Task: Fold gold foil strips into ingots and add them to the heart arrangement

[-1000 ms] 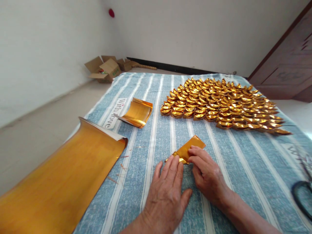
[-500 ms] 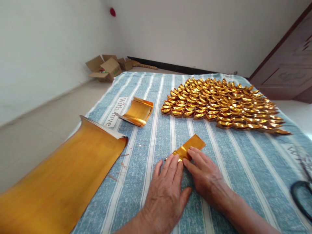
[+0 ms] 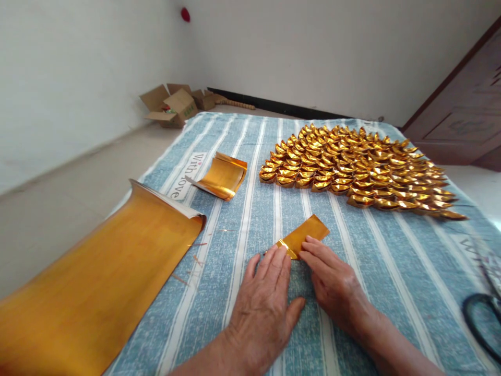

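Observation:
A narrow strip of gold foil paper (image 3: 307, 233) lies slantwise on the striped cloth, with a crease across its near left end. My left hand (image 3: 264, 297) rests flat over that end, fingers stretched out, thumb off to the side. Beside it, my right hand (image 3: 332, 279) touches the strip's near edge with its fingertips, the index finger extended. The strip's lower left end is hidden under my left fingers. Beyond the hands sit rows of folded gold paper ingots (image 3: 352, 167).
A long gold foil sheet (image 3: 90, 292) spreads across the left side. A small curled stack of gold paper (image 3: 223, 177) lies farther back. Black-handled scissors (image 3: 479, 313) are at the right edge. Thin scraps (image 3: 191, 269) lie near the sheet. Cardboard boxes (image 3: 172, 107) stand on the floor.
My right fingers have drawn slightly back and right from my left fingertips, showing more of the strip between the hands. My left hand stays on the creased end.

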### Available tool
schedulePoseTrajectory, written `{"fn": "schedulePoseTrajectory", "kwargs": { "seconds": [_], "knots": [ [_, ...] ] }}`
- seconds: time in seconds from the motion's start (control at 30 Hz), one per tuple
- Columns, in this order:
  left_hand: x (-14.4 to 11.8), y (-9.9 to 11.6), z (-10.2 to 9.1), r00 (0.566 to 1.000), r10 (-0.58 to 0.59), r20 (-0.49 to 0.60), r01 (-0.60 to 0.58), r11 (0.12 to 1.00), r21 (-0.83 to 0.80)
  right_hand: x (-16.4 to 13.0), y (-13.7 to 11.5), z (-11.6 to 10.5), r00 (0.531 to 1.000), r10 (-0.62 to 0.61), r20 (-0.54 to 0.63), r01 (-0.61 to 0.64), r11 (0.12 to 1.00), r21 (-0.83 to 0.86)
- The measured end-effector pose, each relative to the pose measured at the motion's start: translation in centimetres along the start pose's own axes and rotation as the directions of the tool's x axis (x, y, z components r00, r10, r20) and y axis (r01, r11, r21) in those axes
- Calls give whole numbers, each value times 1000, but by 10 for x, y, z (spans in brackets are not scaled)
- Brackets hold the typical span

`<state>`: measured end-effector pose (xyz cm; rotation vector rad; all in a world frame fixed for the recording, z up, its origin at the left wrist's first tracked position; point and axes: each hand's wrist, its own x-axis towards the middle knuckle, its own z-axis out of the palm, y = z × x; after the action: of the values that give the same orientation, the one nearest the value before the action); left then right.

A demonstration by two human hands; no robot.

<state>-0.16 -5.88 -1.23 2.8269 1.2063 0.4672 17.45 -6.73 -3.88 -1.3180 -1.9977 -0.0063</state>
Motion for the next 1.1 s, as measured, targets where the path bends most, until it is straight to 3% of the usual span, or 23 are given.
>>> {"fn": "schedulePoseTrajectory", "kwargs": {
  "seconds": [0.2, 0.6, 1.1],
  "knots": [
    [-1, 1, 1, 1000, -8, -5, 8, 1000, -17, 0, 0, -1, 1000, -21, 9, 21, 1000, -9],
    [0, 1, 1, 999, -18, 29, 18, 1000, -16, -2, -6, -2, 988, -69, 135, 92, 981, -171],
    [0, -8, -9, 991, -8, 135, 17, 998, -68, 2, -3, -4, 983, -110, 147, 133, 978, -161]
  ]
}}
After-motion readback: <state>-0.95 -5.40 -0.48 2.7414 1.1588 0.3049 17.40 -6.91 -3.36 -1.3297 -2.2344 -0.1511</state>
